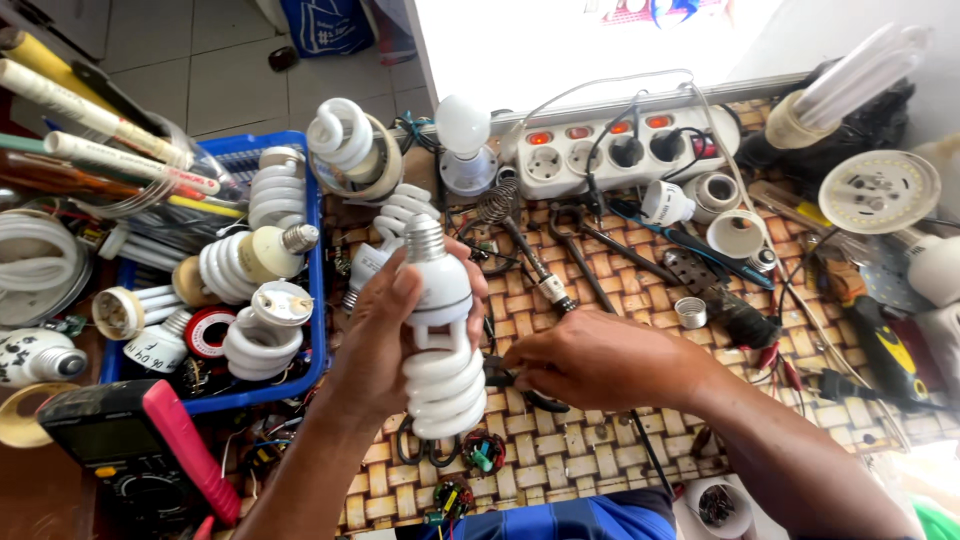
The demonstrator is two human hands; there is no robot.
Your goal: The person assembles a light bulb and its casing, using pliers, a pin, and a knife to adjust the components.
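Left hand is wrapped around the white base of a spiral lamp, held upright above the woven mat with screw cap up and coils down, apparently so the base seam is exposed for work. Right hand is pressed together over dark pliers, just beside the lamp's coils and not touching them.

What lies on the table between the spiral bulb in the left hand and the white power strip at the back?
In the head view, pliers and a soldering iron lie between the spiral bulb and the power strip.
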